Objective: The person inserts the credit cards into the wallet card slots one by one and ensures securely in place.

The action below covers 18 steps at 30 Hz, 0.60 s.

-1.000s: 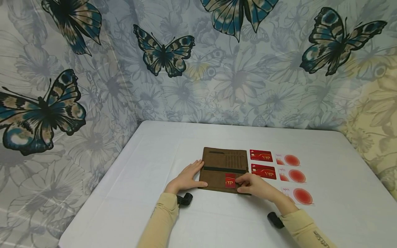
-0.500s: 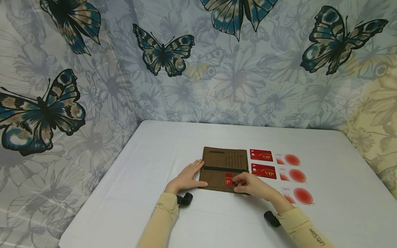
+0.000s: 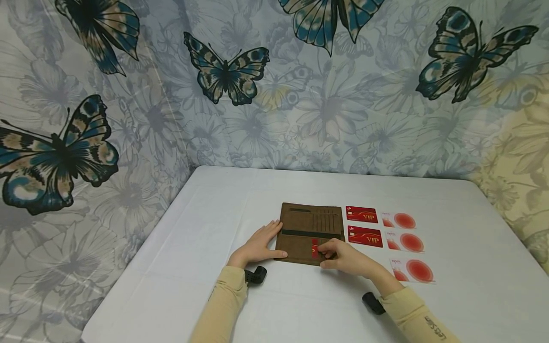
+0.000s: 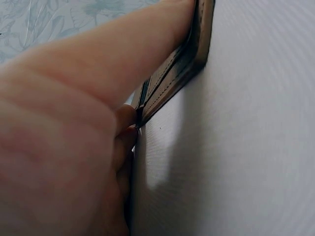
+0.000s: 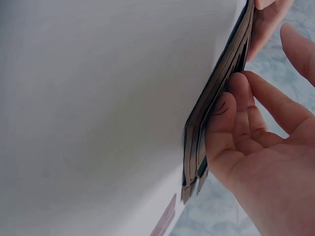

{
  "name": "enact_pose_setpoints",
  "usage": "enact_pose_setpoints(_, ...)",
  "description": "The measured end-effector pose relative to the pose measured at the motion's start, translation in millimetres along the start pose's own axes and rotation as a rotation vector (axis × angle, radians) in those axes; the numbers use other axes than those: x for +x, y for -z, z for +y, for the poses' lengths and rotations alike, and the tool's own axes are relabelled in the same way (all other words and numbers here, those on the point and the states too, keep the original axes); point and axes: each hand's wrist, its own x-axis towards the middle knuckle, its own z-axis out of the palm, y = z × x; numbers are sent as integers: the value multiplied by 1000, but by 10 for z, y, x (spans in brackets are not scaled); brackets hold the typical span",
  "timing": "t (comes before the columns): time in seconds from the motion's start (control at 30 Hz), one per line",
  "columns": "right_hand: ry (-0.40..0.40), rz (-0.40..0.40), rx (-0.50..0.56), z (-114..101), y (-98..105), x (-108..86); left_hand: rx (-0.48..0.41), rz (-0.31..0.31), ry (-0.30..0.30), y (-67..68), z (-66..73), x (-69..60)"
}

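Counter (image 3: 171,276), white-topped, with rounded far corners, set before a floral backdrop (image 3: 257,133) in pale grey-blue, yellowish toward the right side, with large line-drawn blossoms. Five printed butterflies in black, teal and cream: one at lower left (image 3: 64,155), its wing cut by the picture's edge; two, at upper left (image 3: 113,35) and top centre (image 3: 315,26), cropped above; two whole, at centre-left (image 3: 226,74) and upper right (image 3: 472,59).

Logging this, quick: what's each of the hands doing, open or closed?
Left hand: open, resting on the brown wallet.
Right hand: closed, apparently pinching the red card at the wallet.
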Motion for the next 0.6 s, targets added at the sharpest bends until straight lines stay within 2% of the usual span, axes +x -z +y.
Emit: enact_pose_setpoints(0.6,13,-22,-39,-23,-17,34,-1,0,9,-5,-18,2)
